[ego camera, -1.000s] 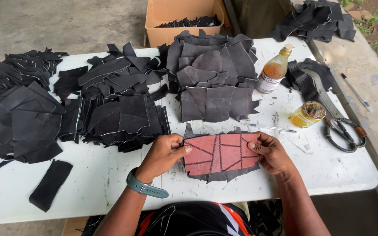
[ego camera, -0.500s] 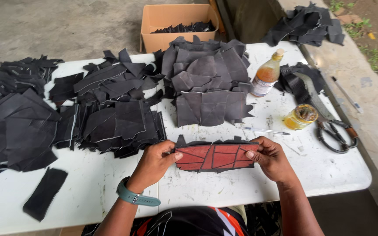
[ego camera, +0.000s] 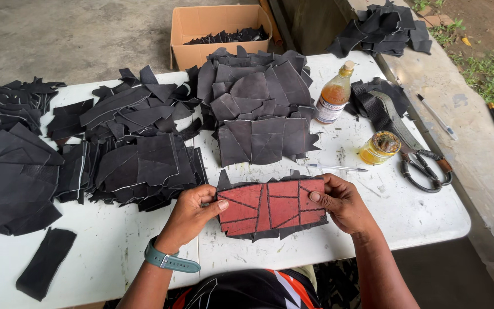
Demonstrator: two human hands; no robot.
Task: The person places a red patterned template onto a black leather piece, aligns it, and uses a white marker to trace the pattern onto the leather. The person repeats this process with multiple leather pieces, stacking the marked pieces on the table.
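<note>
Spanning the whole view, a white table (ego camera: 373,229) carries heaps of black scraps (ego camera: 115,149) on its left half and a neater stack of black pieces (ego camera: 258,109) at centre, with one loose black strip (ego camera: 46,263) near the front left corner; beyond the far edge stands a cardboard box (ego camera: 201,31) holding more black offcuts. Front and centre, a red panel (ego camera: 270,207), made of angular red pieces divided by dark seams and edged with black, is held just above the table edge nearest the person. Left hand (ego camera: 192,213) grips the panel's left end, thumb on the red face and fingers curled behind; a teal watch (ego camera: 170,260) sits on that wrist. Right hand (ego camera: 341,203) grips the right end likewise, thumb on the face, fingers closed at the edge. To the right lie scissors (ego camera: 424,169) beside a dark strap (ego camera: 381,106), an amber bottle (ego camera: 334,94), a small open jar (ego camera: 379,147), and a pen (ego camera: 335,167) just beyond the panel
</note>
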